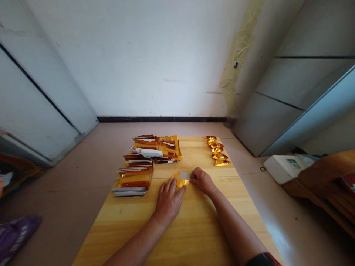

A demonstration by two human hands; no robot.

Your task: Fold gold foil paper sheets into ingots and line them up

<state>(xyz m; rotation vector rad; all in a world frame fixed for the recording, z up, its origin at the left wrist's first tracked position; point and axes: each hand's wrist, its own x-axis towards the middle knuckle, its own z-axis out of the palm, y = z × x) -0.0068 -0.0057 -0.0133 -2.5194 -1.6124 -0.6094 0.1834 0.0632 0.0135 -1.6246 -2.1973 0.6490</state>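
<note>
A small sheet of gold foil paper [181, 178], partly folded with its white back showing, lies on the wooden table [194, 229]. My left hand [167, 199] rests flat on the table with its fingers stretched onto the sheet's near left edge. My right hand [201, 180] pinches the sheet's right edge with curled fingers. Stacks of gold foil sheets [144, 162] sit to the left and behind. A row of folded gold pieces [217, 150] lies at the table's far right.
The table stands on a pinkish floor facing a white wall. A white device [287, 167] lies on the floor at the right beside wooden furniture [327, 184]. Purple fabric [16, 232] shows at the lower left.
</note>
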